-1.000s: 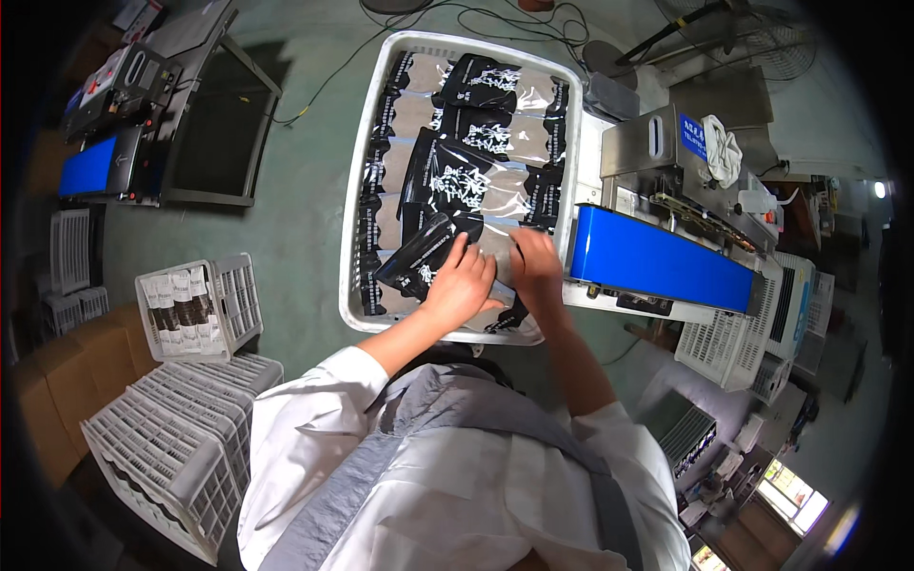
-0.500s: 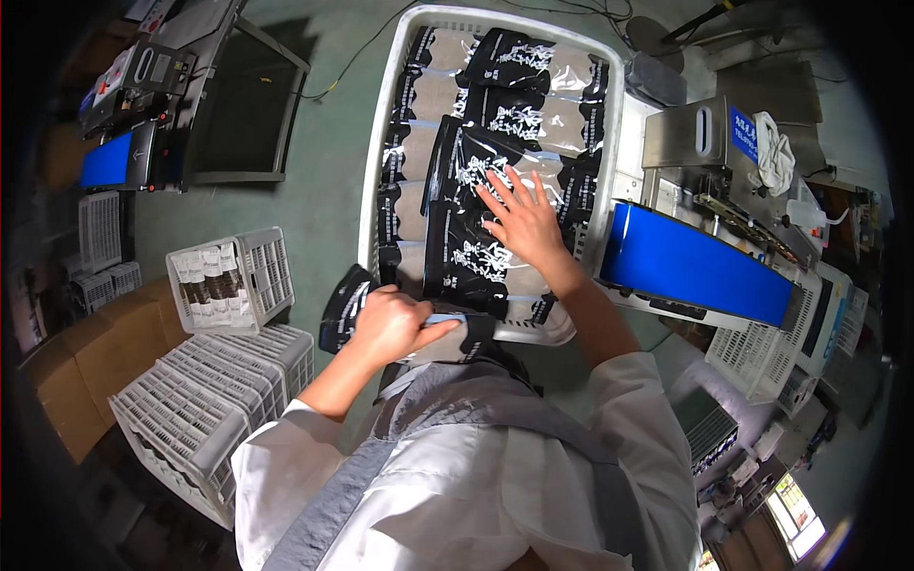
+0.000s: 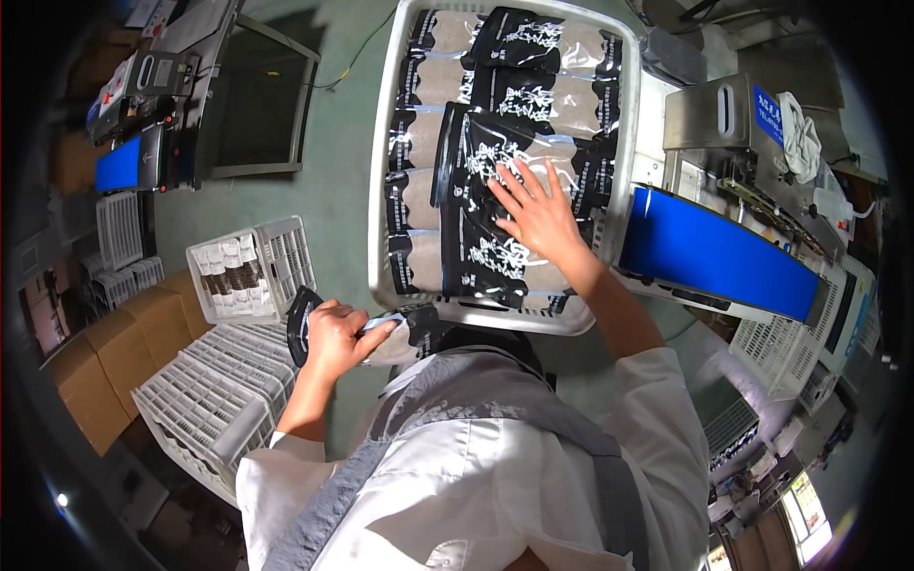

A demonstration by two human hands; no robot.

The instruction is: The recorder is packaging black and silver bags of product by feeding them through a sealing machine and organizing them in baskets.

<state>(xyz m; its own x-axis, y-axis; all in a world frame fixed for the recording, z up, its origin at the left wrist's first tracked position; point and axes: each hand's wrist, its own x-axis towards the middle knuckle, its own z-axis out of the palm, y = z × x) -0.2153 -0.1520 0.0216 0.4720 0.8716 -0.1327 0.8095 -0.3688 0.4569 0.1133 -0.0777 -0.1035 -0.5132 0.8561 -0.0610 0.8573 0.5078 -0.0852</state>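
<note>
My left hand [image 3: 339, 335] is closed round a black-and-clear plastic pouch [image 3: 407, 339] at my waist, just outside the near left corner of a white plastic crate [image 3: 379, 228]. Spread fingers of my right hand [image 3: 535, 207] lie flat on a black pouch with white lettering [image 3: 476, 176] inside the crate. Rows of similar pouches with clear windows showing a greyish-beige filling [image 3: 416, 138] fill the crate, some overlapping others down the middle.
Right of the crate runs a blue conveyor belt [image 3: 709, 257] beside a steel machine [image 3: 719, 114] with a white cloth [image 3: 798, 138] on it. To the left are stacked white crates [image 3: 214, 390], a crate of small packets [image 3: 303, 271], cardboard boxes [image 3: 124, 357] and a metal-framed table [image 3: 262, 171].
My left hand has carried its pouch left and slightly down, away from the crate's near edge. My right hand stays spread on the pouches. The view has shifted a little.
</note>
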